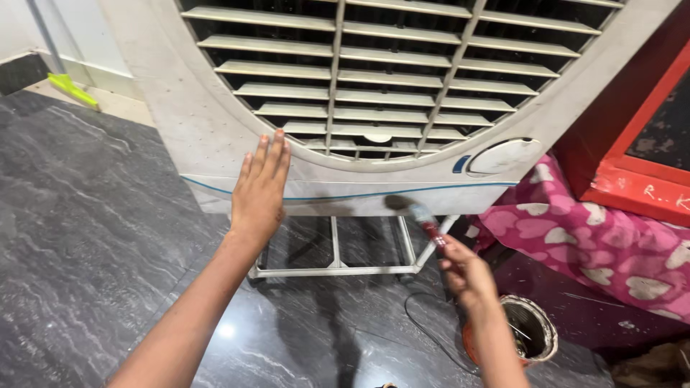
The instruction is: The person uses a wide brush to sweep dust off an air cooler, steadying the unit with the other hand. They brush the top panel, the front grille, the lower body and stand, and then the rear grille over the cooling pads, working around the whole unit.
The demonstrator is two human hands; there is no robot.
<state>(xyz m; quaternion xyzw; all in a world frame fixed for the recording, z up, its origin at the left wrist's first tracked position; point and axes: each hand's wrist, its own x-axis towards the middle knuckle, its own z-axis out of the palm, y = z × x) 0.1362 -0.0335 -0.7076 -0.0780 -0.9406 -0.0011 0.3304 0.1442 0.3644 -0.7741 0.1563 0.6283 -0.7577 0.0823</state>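
Observation:
A large white air cooler with horizontal louvres stands on a white metal stand. My left hand lies flat, fingers together, against the cooler's lower front panel. My right hand grips a red-handled paint brush. Its dark bristles touch the panel's bottom edge, just under a thin blue line. The brush looks blurred from motion.
A pink cloth with white hearts lies to the right, below a red wooden frame. A round dirty tin sits on the dark marble floor by my right wrist, next to a thin black wire. A green-headed mop leans at far left.

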